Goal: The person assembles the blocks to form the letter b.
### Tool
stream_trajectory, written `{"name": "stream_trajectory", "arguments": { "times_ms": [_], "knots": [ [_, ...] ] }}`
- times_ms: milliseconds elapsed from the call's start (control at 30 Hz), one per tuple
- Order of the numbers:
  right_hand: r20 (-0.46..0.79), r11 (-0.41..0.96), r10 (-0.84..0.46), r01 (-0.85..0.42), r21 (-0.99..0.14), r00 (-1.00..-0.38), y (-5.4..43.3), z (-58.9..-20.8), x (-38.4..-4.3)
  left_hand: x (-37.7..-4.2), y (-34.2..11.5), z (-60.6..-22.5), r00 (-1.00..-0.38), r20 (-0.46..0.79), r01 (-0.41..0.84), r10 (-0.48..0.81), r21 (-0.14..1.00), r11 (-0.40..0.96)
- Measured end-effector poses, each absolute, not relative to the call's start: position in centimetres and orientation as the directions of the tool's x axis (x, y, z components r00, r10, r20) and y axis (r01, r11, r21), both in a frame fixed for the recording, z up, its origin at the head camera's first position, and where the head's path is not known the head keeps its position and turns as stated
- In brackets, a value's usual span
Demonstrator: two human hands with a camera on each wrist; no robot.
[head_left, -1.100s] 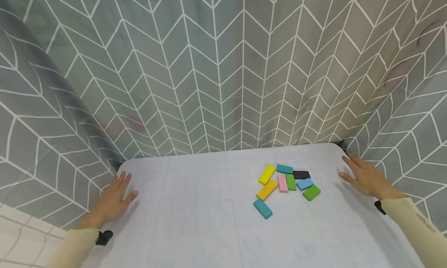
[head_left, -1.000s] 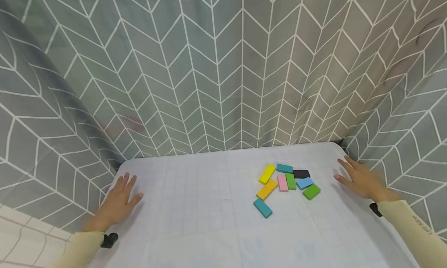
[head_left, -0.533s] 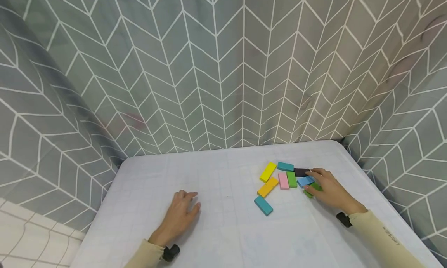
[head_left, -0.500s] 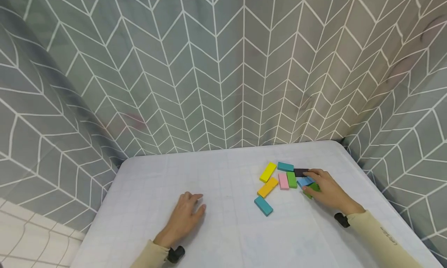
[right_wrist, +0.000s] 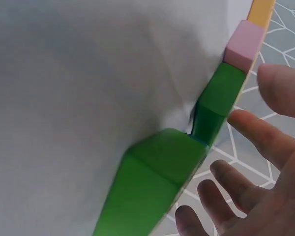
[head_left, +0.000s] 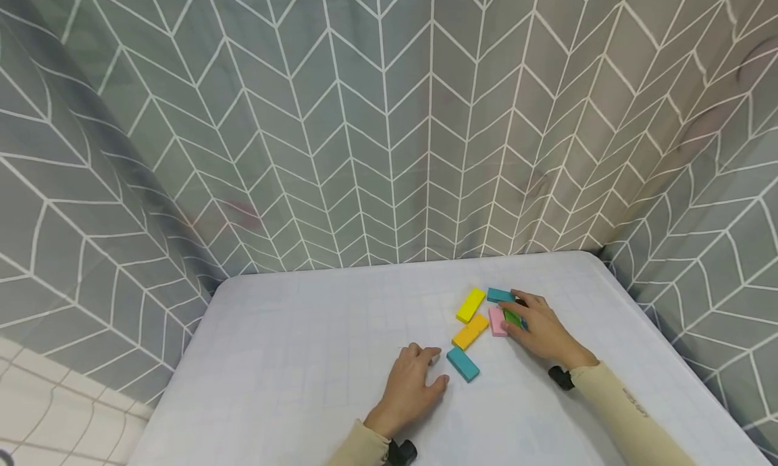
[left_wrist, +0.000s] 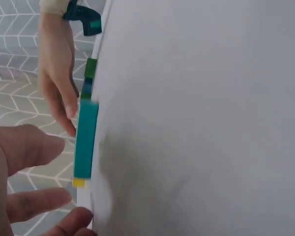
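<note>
Loose, slightly bent fingers of my left hand (head_left: 408, 388) stop just short of the nearer teal block (head_left: 463, 364), which also shows in the left wrist view. My right hand (head_left: 543, 327) hovers over the right side of the block group, thumb and fingers apart around a green block (head_left: 512, 317). A pink block (head_left: 496, 321) lies beside that one. The right hand covers most of the black and light blue blocks and a second green block (right_wrist: 147, 182), which the right wrist view shows close up. Neither hand grips anything.
Left of the group lie an orange block (head_left: 471, 331) and a yellow block (head_left: 471, 305); another teal block (head_left: 500, 295) sits at its back. Behind the white-covered table (head_left: 292, 344) hangs a grey patterned curtain (head_left: 389, 128).
From the table's left side my left hand has come right, up to the nearer teal block. My right hand has moved left from the right edge to over the blocks, which look unmoved.
</note>
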State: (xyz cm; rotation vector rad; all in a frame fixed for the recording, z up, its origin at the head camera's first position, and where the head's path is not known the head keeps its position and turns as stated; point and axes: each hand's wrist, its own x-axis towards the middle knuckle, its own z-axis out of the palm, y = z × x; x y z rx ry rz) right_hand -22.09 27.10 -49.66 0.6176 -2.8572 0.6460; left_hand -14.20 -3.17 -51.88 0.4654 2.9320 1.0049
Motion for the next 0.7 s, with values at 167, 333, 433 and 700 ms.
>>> {"name": "stream_trajectory", "arguments": {
  "times_ms": [167,333,433,700],
  "knots": [
    [0.225,0.829,-0.341,-0.405,-0.386,-0.913,27.1,-49.9,-22.1,-14.2,-0.6,-52.4,-0.961,0.15,0.274,0.234,0.643,0.715],
    [0.227,0.833,-0.335,-0.4,-0.382,-0.914,27.1,-50.1,-21.9,-14.1,1.4,-52.7,-0.975,0.192,0.217,0.114,0.684,0.696],
    [0.236,0.83,-0.341,-0.409,-0.378,-0.91,26.9,-50.1,-21.5,-14.1,2.0,-52.8,-0.979,0.202,0.173,0.043,0.692,0.701],
    [0.235,0.839,-0.348,-0.414,-0.354,-0.907,26.8,-50.1,-20.4,-14.4,2.0,-52.8,-0.978,0.207,0.144,-0.012,0.722,0.676]
  ]
}}
